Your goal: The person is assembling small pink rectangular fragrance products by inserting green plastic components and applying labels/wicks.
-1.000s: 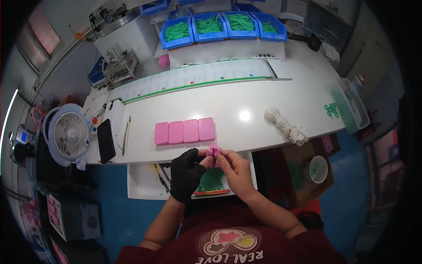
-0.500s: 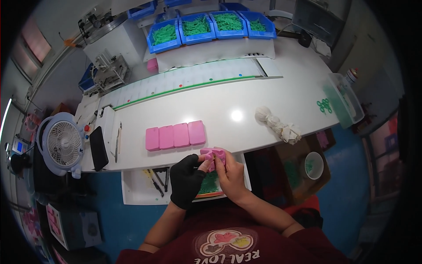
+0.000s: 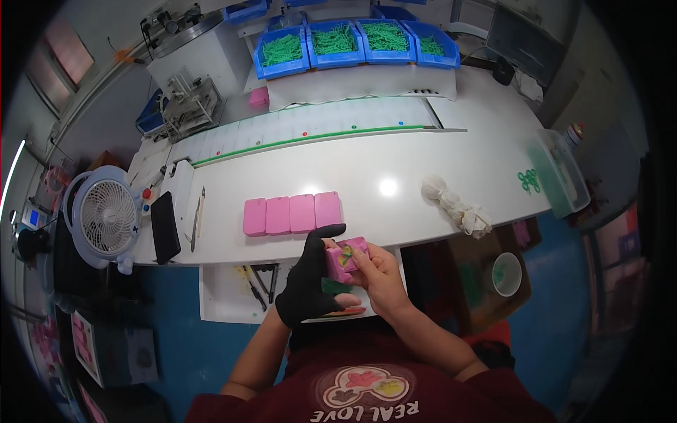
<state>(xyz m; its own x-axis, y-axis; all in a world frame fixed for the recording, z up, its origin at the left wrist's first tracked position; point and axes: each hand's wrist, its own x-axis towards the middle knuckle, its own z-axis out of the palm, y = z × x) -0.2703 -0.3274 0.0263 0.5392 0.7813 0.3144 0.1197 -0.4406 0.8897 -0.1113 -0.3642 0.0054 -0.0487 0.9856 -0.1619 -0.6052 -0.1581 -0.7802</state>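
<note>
Head view, pink block (image 3: 345, 257) gripped between gloved left hand (image 3: 308, 282), bare right hand (image 3: 381, 278) fingers.

one view only, from a wide fisheye camera worn on the person's head, looking steeply down and forward. the person's own forearms enter from the lower edge, and the left hand (image 3: 308, 282) and right hand (image 3: 381, 276) sit close under the lens, just below centre. the white bench (image 3: 423, 166) spreads across the middle, its straight edges bowing toward the rim. the blue bins (image 3: 356, 42) at the bench's far side lie near the top edge, small and distant. a white fan (image 3: 106, 218) stands at the left, and dark corners ring the picture.
</note>
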